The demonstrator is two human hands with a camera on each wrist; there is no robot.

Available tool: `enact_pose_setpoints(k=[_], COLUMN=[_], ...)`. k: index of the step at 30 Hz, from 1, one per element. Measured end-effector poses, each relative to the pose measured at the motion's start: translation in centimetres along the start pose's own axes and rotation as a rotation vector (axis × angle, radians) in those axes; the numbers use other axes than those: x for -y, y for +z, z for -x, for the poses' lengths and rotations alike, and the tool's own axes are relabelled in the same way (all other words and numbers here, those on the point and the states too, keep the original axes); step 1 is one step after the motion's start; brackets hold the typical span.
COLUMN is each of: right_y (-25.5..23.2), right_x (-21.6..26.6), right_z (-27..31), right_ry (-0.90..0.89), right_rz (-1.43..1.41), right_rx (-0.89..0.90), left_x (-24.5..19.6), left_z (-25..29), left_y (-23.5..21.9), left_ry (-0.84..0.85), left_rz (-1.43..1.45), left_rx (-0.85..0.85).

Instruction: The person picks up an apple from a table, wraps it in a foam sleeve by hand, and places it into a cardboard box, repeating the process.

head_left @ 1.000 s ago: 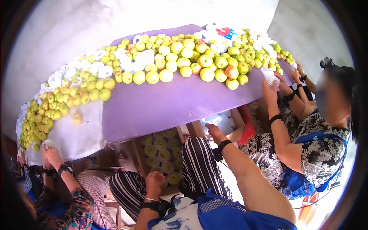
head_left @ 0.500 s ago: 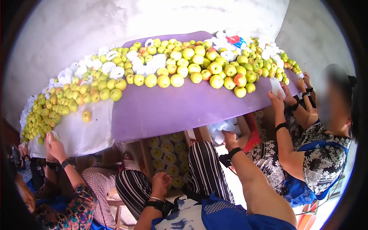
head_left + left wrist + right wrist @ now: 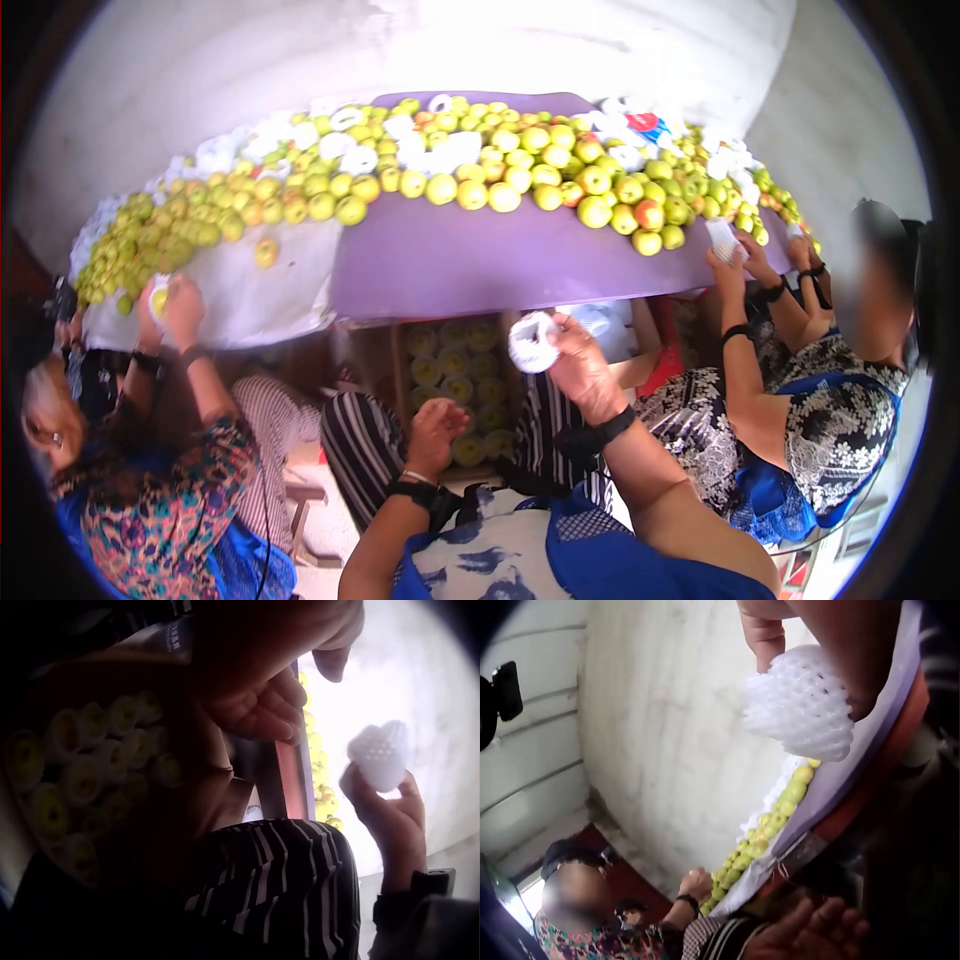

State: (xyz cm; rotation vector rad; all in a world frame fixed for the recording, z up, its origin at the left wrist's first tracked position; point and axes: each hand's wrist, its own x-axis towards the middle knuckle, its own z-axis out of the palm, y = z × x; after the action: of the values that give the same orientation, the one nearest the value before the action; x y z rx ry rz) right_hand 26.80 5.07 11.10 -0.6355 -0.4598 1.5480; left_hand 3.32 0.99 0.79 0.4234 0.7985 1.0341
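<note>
Just below the purple table point(image 3: 520, 265) edge, my right hand point(image 3: 580, 365) pinches a foam net sleeve point(image 3: 533, 342); my left hand point(image 3: 437, 435), loosely curled and empty, sits lower, nearer the box of wrapped fruit point(image 3: 455, 385).

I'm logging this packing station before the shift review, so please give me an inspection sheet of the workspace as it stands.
Surface: purple table with a white sheet at one end.
Job's things: white foam net; box of netted fruit under the table.
Clutter: loose apples and spare nets heaped across the table.
Grippers: right hand holds the foam net; left hand loosely curled, holding nothing.
Cables: nothing seen.
Surroundings: pale wall; other seated workers on both sides.
</note>
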Motion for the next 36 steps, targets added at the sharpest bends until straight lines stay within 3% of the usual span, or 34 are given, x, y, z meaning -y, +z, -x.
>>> enact_pose_setpoints(k=[5, 8, 9, 11, 12, 14, 17, 18, 20, 21, 23, 33, 36], right_y=[0.9, -1.3, -1.6, -2.4, -2.4, -2.2, -3.4, -3.1, -2.4, -2.6, -3.1, -3.1, -2.3], right_x=[-11.6, -15.8, -16.2, -16.6, -16.5, -16.1, -16.0, -15.6, -14.7, -14.7, -14.6, -13.5, -13.3], right_z=[1.1, 2.1, 2.0, 1.6, 1.7, 1.9, 1.6, 1.6, 1.7, 1.8, 1.9, 2.0, 2.2], right_ry=[0.215, 0.185, 0.187, 0.042, 0.044, -0.051, -0.061, -0.057, 0.289, 0.292, 0.350, 0.581, 0.550], right_rz=[0.155, 0.348, 0.345, 0.746, 0.745, 1.113, 1.295, 1.292, 0.773, 0.769, 0.398, 0.217, 0.009], right_rx=[-0.024, 0.041, 0.037, 0.099, 0.095, 0.063, 0.140, 0.143, 0.028, 0.029, -0.074, -0.051, 0.101], left_x=[-0.3, -0.6, -0.4, 0.0, 0.3, 1.0, 1.3, 1.3, 1.3, 1.2, 1.1, 1.0, 1.0], left_z=[0.8, 1.6, 1.7, 1.4, 1.1, 0.2, -0.3, -0.2, -0.1, 0.0, -0.1, -0.3, -0.3], left_y=[-0.5, 0.0, -0.3, -1.3, -2.0, -3.1, -3.6, -3.5, -3.3, -3.0, -2.5, -2.4, -2.6], left_ry=[0.062, 0.037, 0.033, -0.006, -0.010, 0.043, 0.060, 0.060, 0.086, 0.085, 0.099, 0.017, -0.054], left_rz=[0.077, -0.135, -0.137, -0.189, -0.189, -0.107, 0.094, 0.093, 0.189, 0.186, 0.319, 0.430, 0.421], left_rx=[0.127, -0.018, -0.020, -0.053, -0.053, -0.115, -0.113, -0.118, -0.079, -0.083, -0.116, -0.089, -0.071])
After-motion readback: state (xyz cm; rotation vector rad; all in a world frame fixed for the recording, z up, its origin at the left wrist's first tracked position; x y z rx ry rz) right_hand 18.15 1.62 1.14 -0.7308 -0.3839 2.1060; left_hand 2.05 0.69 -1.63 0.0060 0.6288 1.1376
